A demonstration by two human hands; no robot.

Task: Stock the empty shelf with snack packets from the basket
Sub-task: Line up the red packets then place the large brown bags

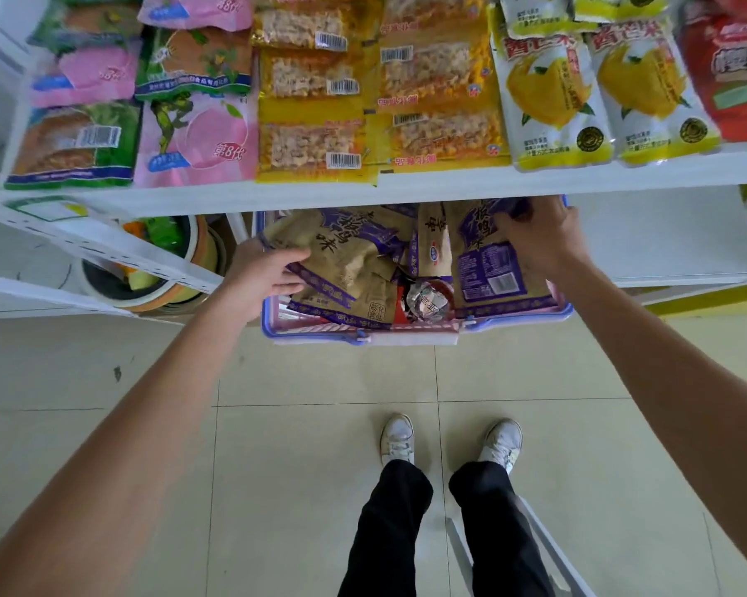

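A blue basket (320,333) stands on the floor under the shelf edge, holding several brown-and-purple snack packets. My left hand (264,277) grips the left packet (341,256) at its edge, thumb on top. My right hand (539,234) grips the top of the right packet (488,260), fingers curled over it. A crumpled silver wrapper (427,301) lies between the packets. Above, the white shelf (406,189) carries rows of green, pink, yellow and red packets. Beside the basket on the right is a bare white lower shelf (664,239).
A round tub (156,290) with green and orange items sits on the floor left of the basket, behind a slanted white shelf board (104,247). My feet in white shoes (449,441) stand on pale floor tiles. A white bar (548,549) lies by my right leg.
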